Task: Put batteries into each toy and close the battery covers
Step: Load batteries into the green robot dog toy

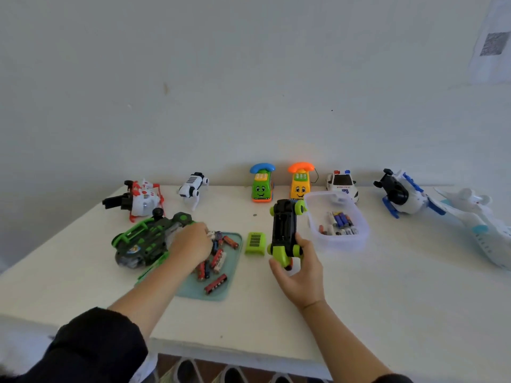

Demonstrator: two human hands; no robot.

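While the right hand (297, 268) grips the near end of the upturned green-wheeled toy car (284, 230) at table centre, the left hand (192, 241) reaches over the teal tray (221, 293) of red batteries (217, 259) at the car's 9 o'clock; whether its fingers pinch one cannot be told. A green battery cover (255, 243) lies between tray and car.

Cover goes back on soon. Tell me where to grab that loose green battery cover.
Pinch the green battery cover across its two long side edges, coming from above. It lies flat on the table, between the tray and the upturned car, so only its edges offer purchase.
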